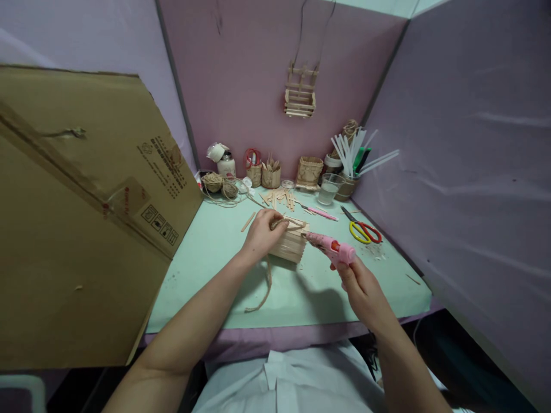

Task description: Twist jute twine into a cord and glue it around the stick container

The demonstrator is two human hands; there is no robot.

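At far L, a big brown cardboard sheet w/ black printing (pixel 86 229) leans beside the mint-green tabletop (pixel 193 287). Next to it, near the back, lie balls of brown jute twine (pixel 213 182). Then comes your L hand (pixel 263 229): its thumb and fingers are closed together on a length of brown braided cord (pixel 295 223), at the top of a small box of pale flat wooden sticks (pixel 288 250). This box is on the tabletop, approx. in the middle, b/w your two hands; I cannot tell if the L fingers grip its wall also. A loose brown strand (pixel 269 278) trails in front of it.

To the R, the nozzle of a pink glue gun (pixel 325 243) points at the box's upper R corner; whether it touches, I cannot tell. Your R hand (pixel 364 287) is clamped around the gun's handle. Behind stands a clear plastic cup w/ liquid (pixel 328 194). Farther R lie scissors w/ yellow & red handles (pixel 356 221), open a bit.
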